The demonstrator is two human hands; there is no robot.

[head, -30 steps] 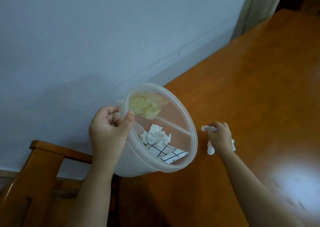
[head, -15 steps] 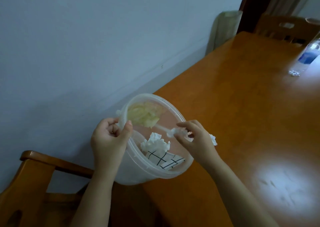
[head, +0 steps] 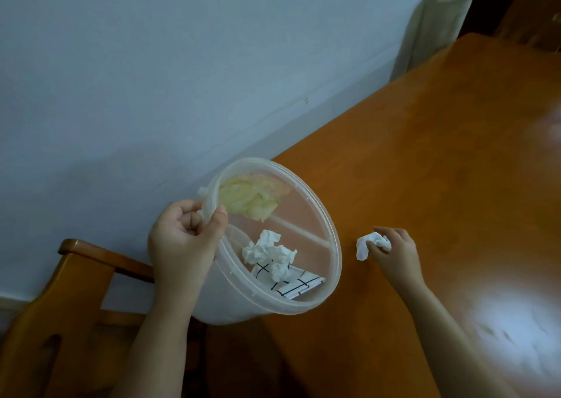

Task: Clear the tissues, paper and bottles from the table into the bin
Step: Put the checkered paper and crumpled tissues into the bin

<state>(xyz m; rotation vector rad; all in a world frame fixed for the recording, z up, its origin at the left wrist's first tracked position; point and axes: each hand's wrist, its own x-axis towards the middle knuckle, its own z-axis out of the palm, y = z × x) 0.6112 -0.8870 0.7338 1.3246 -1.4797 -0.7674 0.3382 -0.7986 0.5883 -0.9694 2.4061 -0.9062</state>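
Observation:
My left hand (head: 182,239) grips the rim of a translucent plastic bin (head: 332,246), held tilted at the table's near-left edge. Inside it lie crumpled white tissues (head: 267,252), a white paper with black grid lines (head: 299,285) and a yellowish crumpled piece (head: 246,198). To the right of the bin, my right hand (head: 394,249) rests on the wooden table (head: 440,160) with its fingers closed on a crumpled white tissue (head: 365,246). No bottle is in view.
A wooden chair (head: 69,294) stands at the lower left, under the bin. A pale blue wall runs along the table's left side. A covered chair back (head: 431,24) stands at the table's far end. Glare marks the table at lower right.
My right hand was over the bin's mouth half a second ago; it is now back on the table to the right, closed on a tissue. More tissue lies in the bin.

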